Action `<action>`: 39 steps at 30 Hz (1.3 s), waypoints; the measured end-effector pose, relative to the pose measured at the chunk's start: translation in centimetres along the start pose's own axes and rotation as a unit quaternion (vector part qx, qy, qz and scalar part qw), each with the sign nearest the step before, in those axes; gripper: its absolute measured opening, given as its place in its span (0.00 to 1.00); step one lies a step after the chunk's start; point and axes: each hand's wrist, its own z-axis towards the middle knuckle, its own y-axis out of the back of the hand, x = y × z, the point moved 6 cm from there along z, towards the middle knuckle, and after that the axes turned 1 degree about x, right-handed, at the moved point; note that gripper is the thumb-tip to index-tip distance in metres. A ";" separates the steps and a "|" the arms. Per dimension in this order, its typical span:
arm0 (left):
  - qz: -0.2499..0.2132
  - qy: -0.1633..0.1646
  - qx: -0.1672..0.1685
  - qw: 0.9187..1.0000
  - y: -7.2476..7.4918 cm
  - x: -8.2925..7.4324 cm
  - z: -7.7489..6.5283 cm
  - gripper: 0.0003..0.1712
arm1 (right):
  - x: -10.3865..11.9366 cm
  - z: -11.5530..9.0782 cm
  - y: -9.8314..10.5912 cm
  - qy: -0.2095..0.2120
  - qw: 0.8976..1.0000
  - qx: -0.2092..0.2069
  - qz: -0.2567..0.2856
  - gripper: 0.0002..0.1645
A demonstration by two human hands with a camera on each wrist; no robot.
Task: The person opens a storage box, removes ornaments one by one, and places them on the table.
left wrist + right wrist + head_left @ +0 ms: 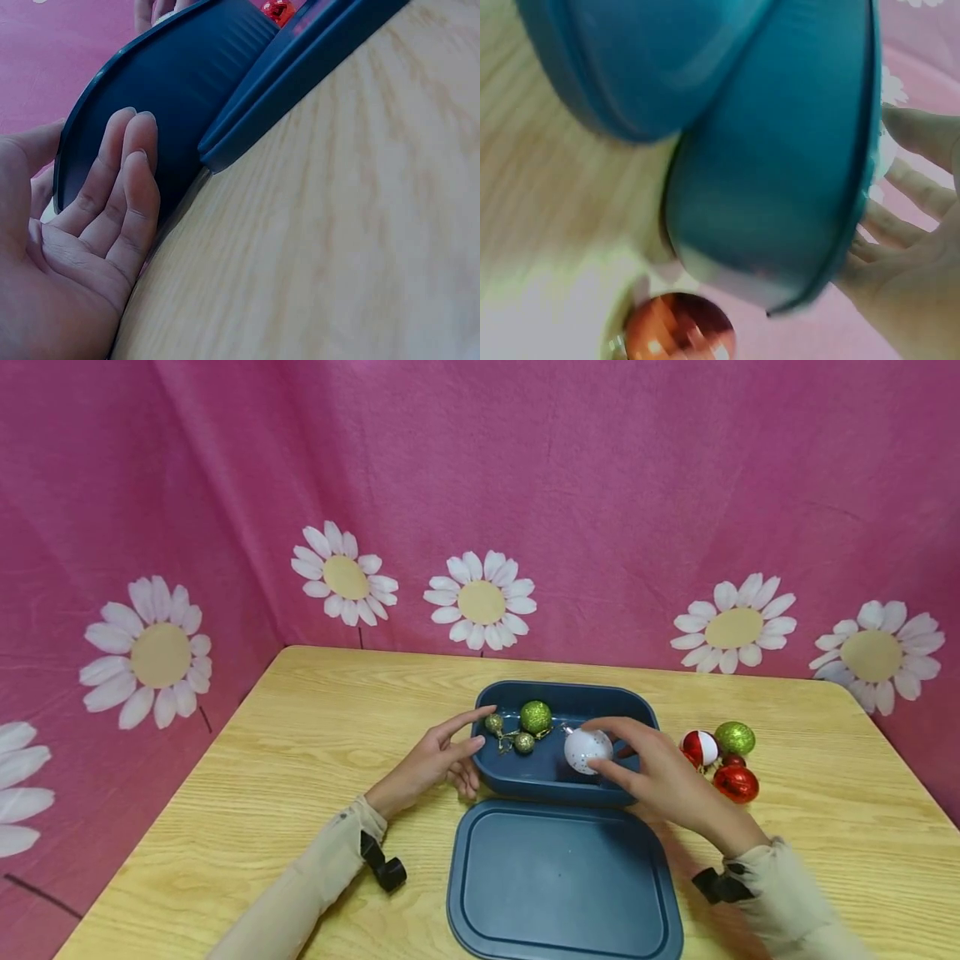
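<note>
My right hand (663, 772) holds a white speckled Christmas bauble (587, 751) between thumb and fingers, over the right half of a dark blue plastic box (525, 787). Inside the box at the left lie a green glitter bauble (536, 717) and two small gold baubles (524, 742). My left hand (429, 767) is at the box's left end, its index finger and thumb reaching over the rim. In the left wrist view, the other fingers (139, 187) lie along the outer wall, loosely bent. In the right wrist view, the box wall hides most of the white bauble.
A dark blue lid (562, 877) lies flat on the wooden table (337, 727) in front of the box. Right of the box sit a red-and-white bauble (701, 747), a green bauble (735, 738), and red baubles (737, 783). A pink flowered cloth (585, 510) hangs behind.
</note>
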 end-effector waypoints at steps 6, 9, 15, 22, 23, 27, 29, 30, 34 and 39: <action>0.000 0.002 -0.005 1.000 -0.2 -0.1 0.0 0.29 | -0.2 -0.8 2.3 -0.006 1.000 -0.022 -0.014 0.25; 0.004 0.003 -0.005 1.000 -0.2 -0.1 0.0 0.29 | -0.4 -1.2 3.5 0.002 0.999 -0.046 -0.016 0.26; 0.007 0.003 -0.003 1.000 -0.1 0.0 0.0 0.30 | -1.2 -1.8 5.7 -0.007 0.997 -0.077 -0.004 0.26; 0.003 0.003 -0.003 1.000 -0.1 -0.1 0.0 0.29 | -2.9 -2.4 8.1 -0.050 0.995 -0.084 0.004 0.27; 0.003 0.003 -0.003 1.000 -0.1 -0.1 0.0 0.29 | -3.2 -2.5 8.4 -0.063 0.995 -0.083 0.000 0.27; 0.007 0.004 -0.004 1.000 -0.1 -0.2 0.0 0.29 | -4.5 -3.2 9.8 -0.110 0.991 -0.079 -0.017 0.27; 0.009 0.004 -0.005 1.000 0.0 -0.2 0.0 0.28 | -5.0 -3.5 10.2 -0.125 0.989 -0.070 -0.029 0.27; 0.011 0.004 -0.005 1.000 0.0 -0.2 0.0 0.28 | -5.3 -3.7 10.4 -0.130 0.989 -0.065 -0.036 0.26; 0.014 0.004 -0.005 1.000 0.0 -0.1 0.0 0.28 | -6.2 -3.9 10.8 -0.120 0.990 -0.047 -0.055 0.26; 0.013 0.003 -0.004 1.000 -0.1 -0.1 0.0 0.28 | -7.2 -4.1 11.1 -0.112 0.991 -0.030 -0.069 0.25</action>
